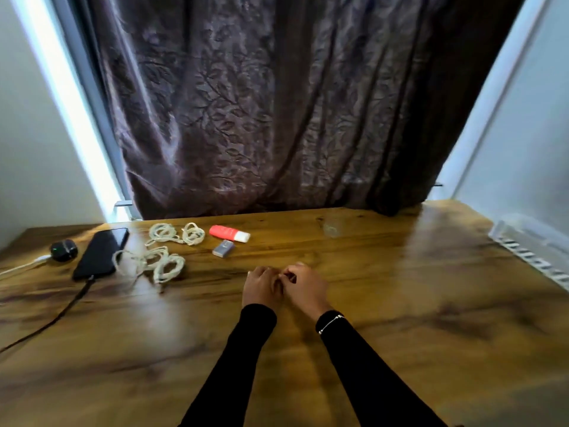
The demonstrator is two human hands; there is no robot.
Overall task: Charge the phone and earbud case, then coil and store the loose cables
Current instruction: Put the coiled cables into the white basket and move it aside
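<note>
A black phone (101,253) lies at the left of the wooden table (400,303), with a dark cable (61,315) plugged into its near end. Left of it sits a black earbud case (63,249) showing a green light, a white cable (23,266) plugged into it. Two white coiled cables (177,234) lie behind the phone's right side, and looser white coils (160,265) lie nearer. My left hand (261,286) and my right hand (306,286) rest together on the table's middle, fingers curled and touching, holding nothing I can see.
A red and white charger block (229,233) and a small grey adapter (223,248) lie behind my hands. A dark patterned curtain (261,118) hangs at the table's back edge. A clear plastic box (529,241) stands at the right edge.
</note>
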